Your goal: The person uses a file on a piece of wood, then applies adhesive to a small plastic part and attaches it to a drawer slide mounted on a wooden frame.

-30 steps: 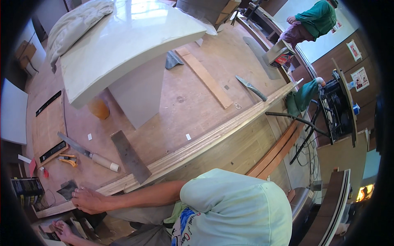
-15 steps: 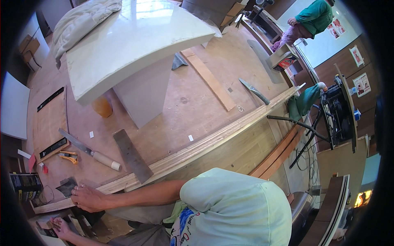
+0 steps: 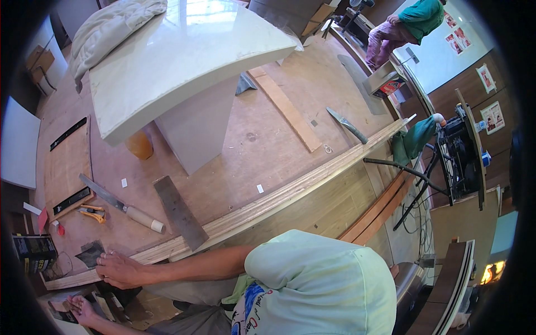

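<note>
My right hand [image 3: 118, 270] is at the workbench's near left edge, its fingers bent and pressed together. A dark, sandpaper-like piece [image 3: 90, 254] lies right beside its fingertips; whether they touch it cannot be made out. Lower and further left, my left hand [image 3: 82, 310] is curled below the bench top, close to some dark and wooden parts. Anything within either grip is hidden. On the bench near my right hand lie a handsaw with a pale wooden handle [image 3: 144, 219] and a dark flat board [image 3: 180, 212] that overhangs the edge.
A white curved-edge panel [image 3: 190, 50] stands raised on a grey support [image 3: 196, 131]. The bench [image 3: 268, 162] also carries a yellow-handled cutter [image 3: 92, 213], a wooden strip [image 3: 283, 109] and a blade tool [image 3: 347, 125]. A machine [image 3: 460, 148] stands right; a person in green [image 3: 421, 22] is beyond.
The person in green at the back has shifted position slightly, and more of their legs shows. My two hands have hardly moved.
</note>
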Demonstrator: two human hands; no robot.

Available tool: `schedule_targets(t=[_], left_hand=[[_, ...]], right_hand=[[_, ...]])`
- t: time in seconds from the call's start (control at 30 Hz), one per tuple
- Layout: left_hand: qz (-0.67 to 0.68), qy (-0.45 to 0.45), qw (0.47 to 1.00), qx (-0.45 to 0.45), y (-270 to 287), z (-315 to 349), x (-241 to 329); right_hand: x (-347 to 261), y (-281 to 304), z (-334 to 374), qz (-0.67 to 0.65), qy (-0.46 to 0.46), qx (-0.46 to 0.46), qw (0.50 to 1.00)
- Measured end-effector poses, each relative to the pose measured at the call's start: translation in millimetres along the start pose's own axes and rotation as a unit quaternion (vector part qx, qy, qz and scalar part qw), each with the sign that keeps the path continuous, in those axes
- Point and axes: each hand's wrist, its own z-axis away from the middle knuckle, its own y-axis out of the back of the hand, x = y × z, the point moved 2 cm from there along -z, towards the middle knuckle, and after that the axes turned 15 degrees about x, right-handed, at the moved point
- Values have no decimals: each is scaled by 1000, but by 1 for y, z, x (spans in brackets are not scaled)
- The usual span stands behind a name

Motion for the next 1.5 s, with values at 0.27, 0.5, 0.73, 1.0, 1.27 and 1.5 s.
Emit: schedule_targets(t=[0.27, 0.5, 0.73, 1.0, 1.27, 1.5], left_hand=[[-12, -8, 1000, -10, -1, 7, 2], [1, -4, 1000, -4, 1, -7, 3], [-31, -24, 999, -19, -2, 14, 2], [-32, -13, 999, -23, -1, 1, 4], [-50, 13, 994, -98, 8, -144, 17], [-41, 44, 995, -85, 8, -156, 17]], right_hand=[[-1, -1, -1, -2, -4, 1, 1000], [-1, -2, -2, -3, 1, 16, 1000], [-1, -3, -2, 12, -6, 5, 1000], [-2, -1, -4, 9, -4, -1, 1000], [-3, 0, -5, 3, -5, -9, 1000], [-1, -2, -2, -1, 2, 16, 1000]])
